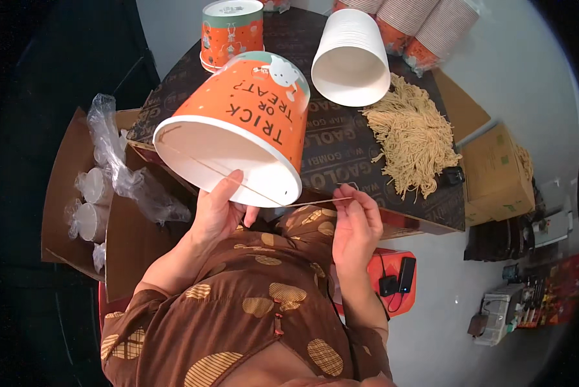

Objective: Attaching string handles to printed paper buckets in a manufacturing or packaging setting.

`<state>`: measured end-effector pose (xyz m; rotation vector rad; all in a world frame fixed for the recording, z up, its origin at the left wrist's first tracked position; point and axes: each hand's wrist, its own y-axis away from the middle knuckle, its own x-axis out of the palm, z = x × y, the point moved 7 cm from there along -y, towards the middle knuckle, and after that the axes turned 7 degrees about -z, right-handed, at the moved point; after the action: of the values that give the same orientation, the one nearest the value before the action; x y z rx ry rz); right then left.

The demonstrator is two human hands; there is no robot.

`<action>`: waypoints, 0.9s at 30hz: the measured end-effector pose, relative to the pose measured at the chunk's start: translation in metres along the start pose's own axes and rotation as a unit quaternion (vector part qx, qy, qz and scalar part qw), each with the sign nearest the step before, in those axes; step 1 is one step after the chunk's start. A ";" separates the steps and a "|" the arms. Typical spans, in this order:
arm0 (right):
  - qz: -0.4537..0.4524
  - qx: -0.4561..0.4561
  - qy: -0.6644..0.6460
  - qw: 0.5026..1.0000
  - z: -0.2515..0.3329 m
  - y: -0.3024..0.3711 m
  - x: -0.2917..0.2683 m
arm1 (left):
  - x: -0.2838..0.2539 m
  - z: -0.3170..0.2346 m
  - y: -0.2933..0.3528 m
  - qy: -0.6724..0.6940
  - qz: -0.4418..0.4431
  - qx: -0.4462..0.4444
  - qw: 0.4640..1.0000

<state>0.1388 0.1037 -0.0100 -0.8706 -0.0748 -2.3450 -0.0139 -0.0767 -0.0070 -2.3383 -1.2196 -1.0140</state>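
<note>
An orange paper bucket with a green band and printed figures is tilted in front of me, its white inside facing me. My left hand grips its lower rim, thumb at the opening. A thin tan cord crosses the bucket's mouth from the far left of the rim to the lower right. Beyond the rim, my right hand pinches the cord's end between thumb and fingers. Whether the cord passes through a hole at the lower rim is too small to tell. A heap of tan cords lies on the table to the right.
On the dark printed tabletop stand another orange bucket, upside down, and a stack of white buckets on its side. More nested buckets lie behind. A cardboard box with wrapped cups is at left; another carton is at right.
</note>
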 end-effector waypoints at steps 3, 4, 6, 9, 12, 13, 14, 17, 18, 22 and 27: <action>0.018 0.069 -0.146 0.987 -0.010 -0.007 -0.003 | -0.010 0.003 0.003 0.007 -0.020 -0.009 1.000; 0.010 0.094 -0.156 0.983 -0.009 -0.009 0.001 | -0.013 0.003 0.003 0.007 -0.022 -0.009 1.000; 0.011 0.101 -0.179 0.979 -0.008 -0.012 0.003 | -0.018 0.004 0.003 0.015 -0.027 -0.016 0.999; 0.047 0.108 -0.212 0.970 -0.008 -0.016 0.001 | -0.019 0.004 0.003 0.022 -0.047 -0.011 0.999; 0.082 0.112 -0.192 0.972 -0.005 -0.011 0.010 | -0.015 0.002 0.004 0.029 -0.048 -0.008 0.998; 0.080 0.111 -0.161 0.977 -0.003 -0.009 0.015 | -0.015 0.002 0.004 0.029 -0.049 -0.008 0.998; 0.081 0.112 -0.161 0.977 0.000 -0.006 0.020 | -0.014 0.002 0.003 0.031 -0.043 -0.008 0.999; 0.093 0.101 -0.090 0.986 0.006 0.000 0.031 | -0.014 0.002 0.004 0.038 -0.025 -0.012 0.999; 0.102 0.103 -0.078 0.986 0.007 0.002 0.033 | -0.013 0.002 0.004 0.042 -0.012 -0.018 0.999; 0.118 0.121 -0.141 0.975 0.004 0.000 0.029 | -0.019 0.003 0.000 0.053 -0.019 -0.020 0.998; 0.099 0.156 -0.177 0.967 -0.006 0.000 0.019 | -0.032 0.001 -0.003 0.066 -0.032 -0.009 0.997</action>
<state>0.1247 0.0919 -0.0030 -1.0696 -0.4702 -1.9038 -0.0277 -0.0930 -0.0310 -2.2182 -1.2467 -1.1849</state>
